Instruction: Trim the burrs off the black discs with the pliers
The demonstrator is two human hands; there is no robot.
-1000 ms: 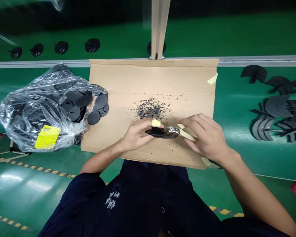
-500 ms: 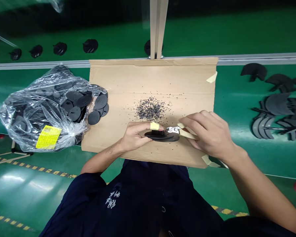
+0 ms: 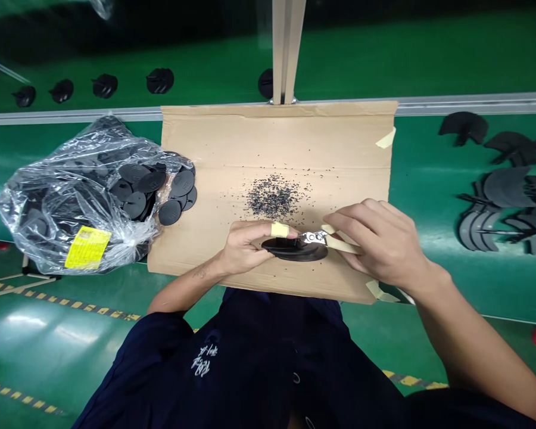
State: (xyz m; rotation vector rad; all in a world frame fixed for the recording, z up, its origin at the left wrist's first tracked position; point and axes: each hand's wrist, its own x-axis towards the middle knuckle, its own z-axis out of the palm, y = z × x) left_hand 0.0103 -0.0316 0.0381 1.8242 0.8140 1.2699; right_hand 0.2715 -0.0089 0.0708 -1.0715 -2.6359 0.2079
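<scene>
My left hand (image 3: 250,243) grips a round black plastic part (image 3: 297,250) by its left side, over the near part of the cardboard. Yellow tape wraps one of its fingers. In my right hand (image 3: 370,235) is a pair of nippers (image 3: 315,237) with pale handles, its metal jaws against the raised middle of the part. Whether the jaws are closed on plastic is hidden. Just beyond the part, a scatter of small black clippings (image 3: 274,198) lies on the cardboard sheet (image 3: 339,137).
On the left, a clear plastic bag (image 3: 67,190) with a yellow label spills black discs (image 3: 170,211) onto the cardboard. Curved black parts (image 3: 507,185) lie on the green tabletop at right. A metal post (image 3: 287,53) rises at the back, and more black parts (image 3: 159,80) sit behind the rail.
The round black part has tilted so that more of its face shows. The nippers' jaws have turned slightly against it. Both hands stay in nearly the same place.
</scene>
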